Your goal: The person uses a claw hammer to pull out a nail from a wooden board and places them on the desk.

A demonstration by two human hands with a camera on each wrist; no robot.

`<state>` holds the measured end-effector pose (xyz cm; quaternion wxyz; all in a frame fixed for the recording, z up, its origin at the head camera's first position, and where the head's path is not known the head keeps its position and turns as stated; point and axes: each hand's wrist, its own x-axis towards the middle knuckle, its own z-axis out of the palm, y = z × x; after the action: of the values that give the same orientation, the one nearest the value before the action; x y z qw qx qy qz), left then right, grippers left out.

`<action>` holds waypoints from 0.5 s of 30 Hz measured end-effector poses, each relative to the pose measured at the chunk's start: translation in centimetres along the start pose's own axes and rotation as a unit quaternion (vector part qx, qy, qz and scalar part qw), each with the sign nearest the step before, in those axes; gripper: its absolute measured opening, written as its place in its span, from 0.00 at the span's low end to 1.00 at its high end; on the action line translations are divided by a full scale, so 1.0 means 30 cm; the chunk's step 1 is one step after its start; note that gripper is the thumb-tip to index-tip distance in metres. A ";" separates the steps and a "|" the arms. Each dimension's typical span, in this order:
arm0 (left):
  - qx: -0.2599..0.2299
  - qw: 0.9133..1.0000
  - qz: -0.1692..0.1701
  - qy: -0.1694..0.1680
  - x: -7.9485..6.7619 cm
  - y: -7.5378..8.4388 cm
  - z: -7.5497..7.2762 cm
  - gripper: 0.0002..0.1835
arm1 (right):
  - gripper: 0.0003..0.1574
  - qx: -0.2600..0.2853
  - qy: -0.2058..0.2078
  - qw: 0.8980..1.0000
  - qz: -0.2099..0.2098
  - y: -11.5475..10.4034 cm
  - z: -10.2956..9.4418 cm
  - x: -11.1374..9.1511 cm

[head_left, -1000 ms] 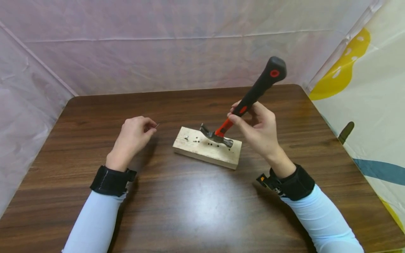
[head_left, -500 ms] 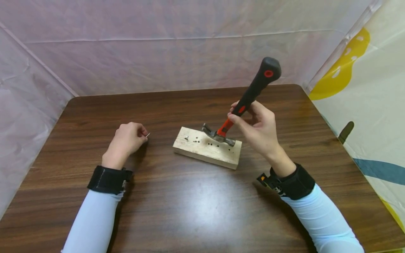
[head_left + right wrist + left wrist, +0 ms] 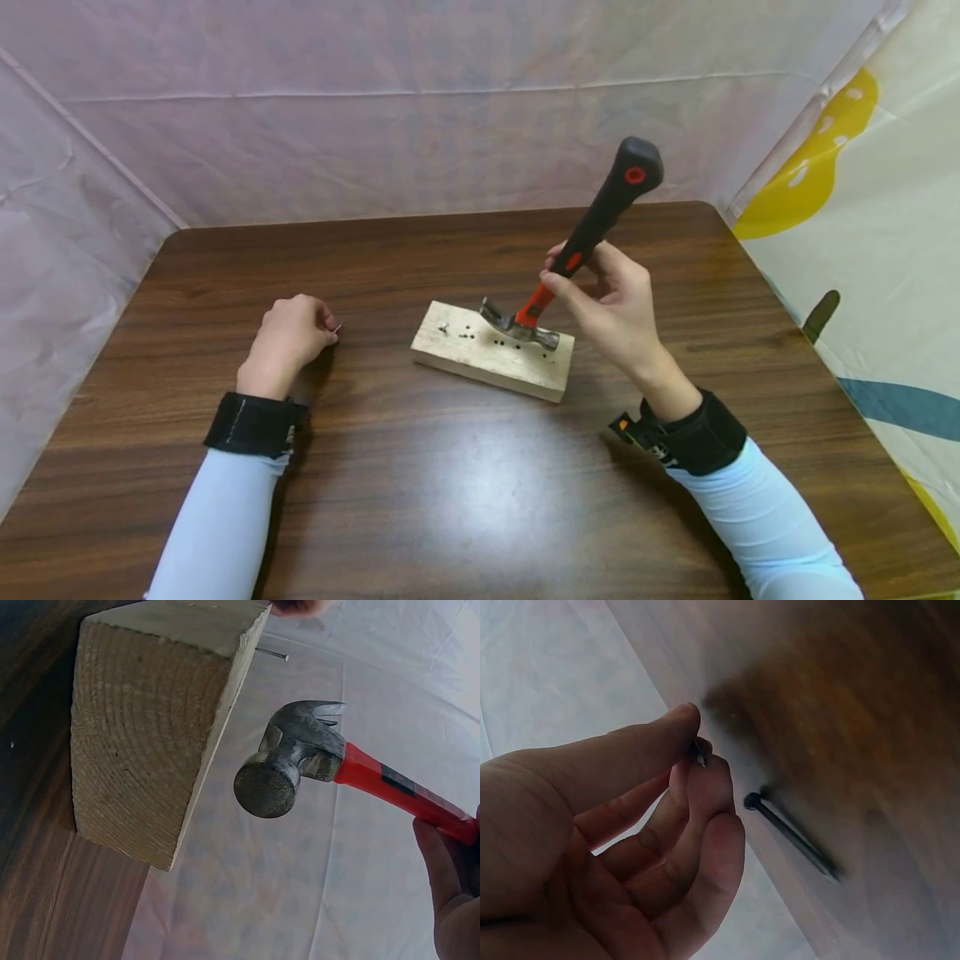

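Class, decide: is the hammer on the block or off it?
Off it: in the right wrist view, backdrop shows between the hammer head and the block.

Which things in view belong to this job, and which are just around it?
Likely the job:
hammer
wooden block
nail standing in it
metal piece pinched by left grip
loose nail, probably

Just around:
patterned cloth
wrist straps

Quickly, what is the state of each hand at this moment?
Left hand: closed, pinching a thin metal piece, probably a nail.
Right hand: closed, holding the hammer.
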<state>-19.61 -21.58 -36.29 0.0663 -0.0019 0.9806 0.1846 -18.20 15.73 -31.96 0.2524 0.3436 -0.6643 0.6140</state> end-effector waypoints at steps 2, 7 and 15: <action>-0.003 1.000 -0.005 -0.003 0.001 -0.005 0.002 0.04 | 0.22 -0.004 -0.003 1.000 0.000 -0.015 0.004 0.002; -0.007 1.000 -0.015 -0.004 0.002 -0.012 0.003 0.05 | 0.19 -0.023 -0.015 1.000 -0.005 -0.060 0.014 0.014; -0.008 1.000 -0.027 -0.004 -0.003 -0.009 -0.001 0.05 | 0.19 -0.020 -0.015 1.000 -0.006 -0.047 0.008 0.013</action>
<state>-19.51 -21.85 -36.36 0.0751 -0.0281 0.9784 0.1907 -17.35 15.41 -30.81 0.2527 0.3513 -0.6779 0.5943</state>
